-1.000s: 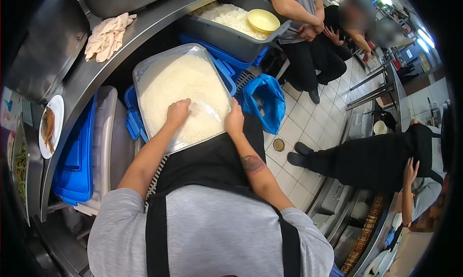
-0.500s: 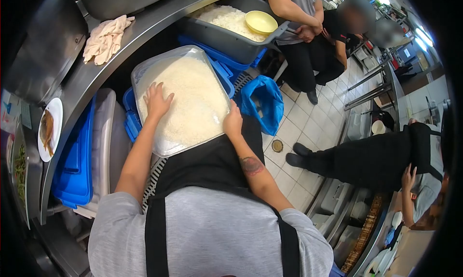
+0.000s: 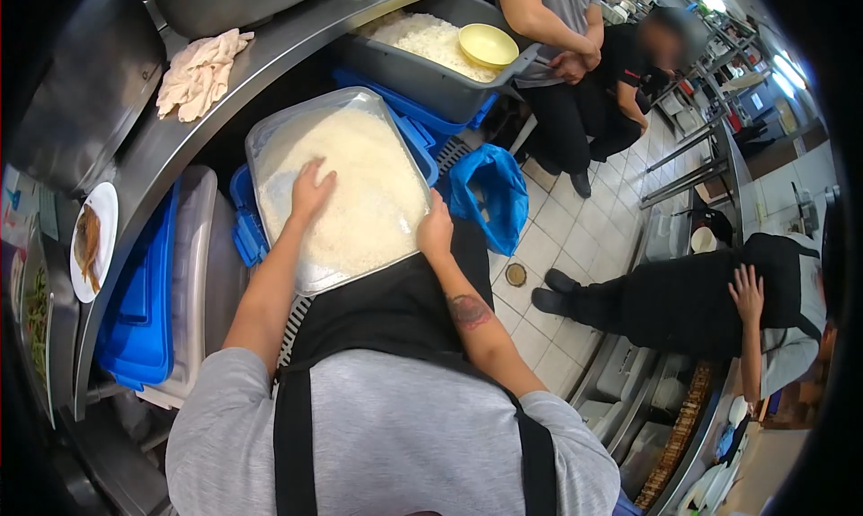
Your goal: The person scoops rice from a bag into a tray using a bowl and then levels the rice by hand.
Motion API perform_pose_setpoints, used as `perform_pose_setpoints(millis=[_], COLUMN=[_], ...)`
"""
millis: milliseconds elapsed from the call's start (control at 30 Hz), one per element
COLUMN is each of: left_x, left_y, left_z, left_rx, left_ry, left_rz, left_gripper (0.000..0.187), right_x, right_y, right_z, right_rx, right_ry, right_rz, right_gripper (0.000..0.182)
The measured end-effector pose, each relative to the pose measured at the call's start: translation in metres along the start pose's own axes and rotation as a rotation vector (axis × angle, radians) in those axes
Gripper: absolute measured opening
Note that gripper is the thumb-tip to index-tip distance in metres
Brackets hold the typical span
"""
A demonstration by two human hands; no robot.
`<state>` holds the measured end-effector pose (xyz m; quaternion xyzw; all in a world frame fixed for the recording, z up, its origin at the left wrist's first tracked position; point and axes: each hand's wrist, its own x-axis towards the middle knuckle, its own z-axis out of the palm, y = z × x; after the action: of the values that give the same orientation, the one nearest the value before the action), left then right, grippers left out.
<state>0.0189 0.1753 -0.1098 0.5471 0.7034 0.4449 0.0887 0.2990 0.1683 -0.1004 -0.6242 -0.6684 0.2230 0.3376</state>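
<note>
A shallow, shiny tray (image 3: pixel 259 129) rests tilted over my lap, holding a broad layer of fine pale grains like uncooked rice (image 3: pixel 360 188). My left hand (image 3: pixel 312 192) is in the grains on the tray's left side, fingertips partly sunk in, thumb and fingers apart. A bare patch of tray bottom shows just left of it. My right hand (image 3: pixel 435 226) grips the right rim, its fingers wrapped round the edge and partly hidden. A blue lid or crate (image 3: pixel 247 210) sits under the tray's left side.
Ahead stands a grey tub (image 3: pixel 449 80) of white food with a yellow bowl (image 3: pixel 488 46) on top. A blue bag (image 3: pixel 490 192) stands open at right. Left is a steel counter (image 3: pixel 171 147) with a cloth (image 3: pixel 202 71) and a plated fish (image 3: pixel 88 246). Several people stand or sit nearby.
My left hand has moved right and slightly toward me through the grains, leaving a thinner patch behind. My right hand keeps its hold on the rim. The person at right has shifted an arm.
</note>
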Motion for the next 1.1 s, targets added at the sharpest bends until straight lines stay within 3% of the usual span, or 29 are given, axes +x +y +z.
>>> perform_pose_setpoints(millis=[67,100,167,300,500,733,833,867,933,1100], left_x=[-0.01,-0.018,-0.037,-0.075,-0.06,0.001,0.003,-0.002,-0.019,-0.065], left_y=[0.013,0.021,0.035,0.058,0.057,0.017,-0.002,0.002,0.017,0.051], left_z=[-0.005,-0.01,-0.022,-0.051,-0.049,0.002,0.025,0.024,0.016,-0.001], left_rx=[-0.055,-0.058,0.159,0.314,0.6,0.456,0.15,0.154,0.091,0.212], left_ry=[-0.328,-0.329,-0.525,-0.594,-0.47,-0.12,-0.155,-0.148,-0.338,-0.384], left_rz=[0.049,0.048,0.243,0.344,0.188,-0.003,0.018,0.014,0.163,0.271], left_gripper=[0.048,0.048,0.052,0.067,0.077,0.076,0.068,0.068,0.067,0.064], right_x=[0.0,0.0,-0.001,0.0,0.001,0.001,0.002,0.002,0.003,0.003], right_y=[0.002,0.001,0.001,0.004,0.01,0.009,0.008,0.008,0.01,0.011], right_z=[0.002,0.001,0.0,0.004,0.008,0.008,0.008,0.009,0.009,0.009], right_rx=[0.009,0.005,-0.001,0.001,-0.016,-0.002,0.001,-0.002,0.006,-0.005], right_ry=[0.011,0.011,-0.005,0.017,0.051,0.059,0.067,0.066,0.061,0.059], right_rz=[-0.02,-0.018,-0.005,-0.031,-0.07,-0.089,-0.097,-0.087,-0.098,-0.113], right_gripper=[0.046,0.046,0.046,0.046,0.046,0.047,0.047,0.047,0.047,0.047])
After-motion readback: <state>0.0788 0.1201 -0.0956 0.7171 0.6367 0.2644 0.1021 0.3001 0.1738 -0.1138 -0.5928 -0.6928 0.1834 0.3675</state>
